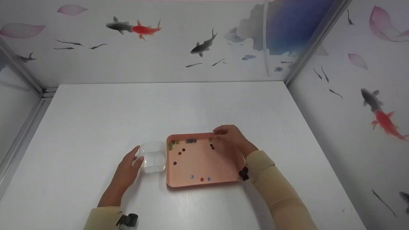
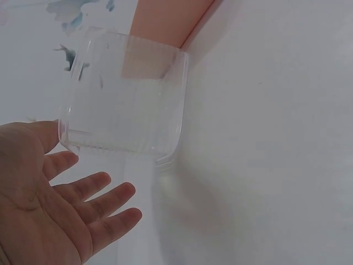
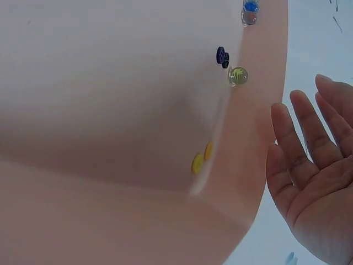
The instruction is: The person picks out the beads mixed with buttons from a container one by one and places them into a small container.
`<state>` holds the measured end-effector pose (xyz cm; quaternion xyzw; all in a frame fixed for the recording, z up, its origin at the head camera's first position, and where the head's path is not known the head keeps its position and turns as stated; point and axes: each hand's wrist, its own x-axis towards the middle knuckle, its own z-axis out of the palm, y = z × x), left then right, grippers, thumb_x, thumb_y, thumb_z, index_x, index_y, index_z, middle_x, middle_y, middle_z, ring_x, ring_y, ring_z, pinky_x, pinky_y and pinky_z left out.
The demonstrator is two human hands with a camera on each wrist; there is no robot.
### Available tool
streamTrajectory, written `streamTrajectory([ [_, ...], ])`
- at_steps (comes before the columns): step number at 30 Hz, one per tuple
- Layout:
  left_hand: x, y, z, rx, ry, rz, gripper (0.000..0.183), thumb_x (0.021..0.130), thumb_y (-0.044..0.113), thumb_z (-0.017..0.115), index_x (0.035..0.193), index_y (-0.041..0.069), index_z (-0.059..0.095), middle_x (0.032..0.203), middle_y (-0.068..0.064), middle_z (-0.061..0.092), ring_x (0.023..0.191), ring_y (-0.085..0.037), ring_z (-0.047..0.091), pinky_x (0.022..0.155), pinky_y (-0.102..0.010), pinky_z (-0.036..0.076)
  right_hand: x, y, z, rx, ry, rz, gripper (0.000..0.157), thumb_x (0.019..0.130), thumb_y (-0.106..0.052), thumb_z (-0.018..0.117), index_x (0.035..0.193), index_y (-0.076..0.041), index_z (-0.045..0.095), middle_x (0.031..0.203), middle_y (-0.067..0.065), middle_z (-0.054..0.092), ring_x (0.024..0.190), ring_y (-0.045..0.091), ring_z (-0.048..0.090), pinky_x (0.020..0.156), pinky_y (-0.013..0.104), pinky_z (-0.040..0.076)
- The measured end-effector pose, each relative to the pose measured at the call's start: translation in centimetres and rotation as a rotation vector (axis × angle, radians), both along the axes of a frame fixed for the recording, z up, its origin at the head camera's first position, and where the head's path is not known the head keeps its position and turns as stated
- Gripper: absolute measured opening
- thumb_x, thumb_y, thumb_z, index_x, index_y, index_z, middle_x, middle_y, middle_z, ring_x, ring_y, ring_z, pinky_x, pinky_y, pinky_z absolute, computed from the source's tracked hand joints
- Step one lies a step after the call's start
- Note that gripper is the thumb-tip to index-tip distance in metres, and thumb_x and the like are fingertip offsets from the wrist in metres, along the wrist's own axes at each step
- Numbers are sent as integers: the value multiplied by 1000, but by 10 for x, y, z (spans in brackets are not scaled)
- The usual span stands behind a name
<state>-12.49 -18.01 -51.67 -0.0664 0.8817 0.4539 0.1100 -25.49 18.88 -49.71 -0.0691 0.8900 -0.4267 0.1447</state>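
Note:
A clear plastic box [image 1: 154,162] stands against the left side of a shallow pink tray [image 1: 195,163]. My left hand [image 1: 127,171] is at the box's left side, its thumb and index fingertip at the wall and the other fingers spread. Over the tray's far right rim is my right hand [image 1: 231,137], its fingers loosely extended and holding nothing. Nearest to it in the right wrist view are a clear marble with a yellow-green swirl [image 3: 239,76], dark button-like discs [image 3: 221,56] and yellow discs [image 3: 197,163]. In the head view this hand hides the yellow discs.
Several glass marbles [image 1: 191,141] line the tray's far side and far left corner. Dark discs [image 1: 180,153] lie inward of them. A red disc [image 1: 202,179] and pale blue discs [image 1: 209,179] sit near the front rim. White table [image 1: 96,118] surrounds the tray, with printed walls behind and right.

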Motion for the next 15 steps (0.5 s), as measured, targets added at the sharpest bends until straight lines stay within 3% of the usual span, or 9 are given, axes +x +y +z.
streamTrajectory([
  [4,0,0,-1,2,-7,6,60,105,37,37,155,11,17,158,-21,18,140,-43,29,112,-59,25,0,-1,-1,4,-14,-28,24,91,-21,69,113,-13,71,110,4,68,107,23,60,98,43,49],
  [10,0,0,0,4,-1,1,60,105,37,35,155,9,16,158,-21,19,139,-43,30,112,-60,24,0,-1,-3,12,14,19,21,93,-19,67,112,-13,71,111,3,67,111,23,59,99,43,48],
  [15,1,0,-1,-1,-8,5,59,106,37,34,155,9,17,158,-21,20,139,-43,29,112,-60,23,1,-3,-3,7,-50,-6,20,92,-23,67,111,-19,71,112,0,66,111,22,57,101,44,45],
])
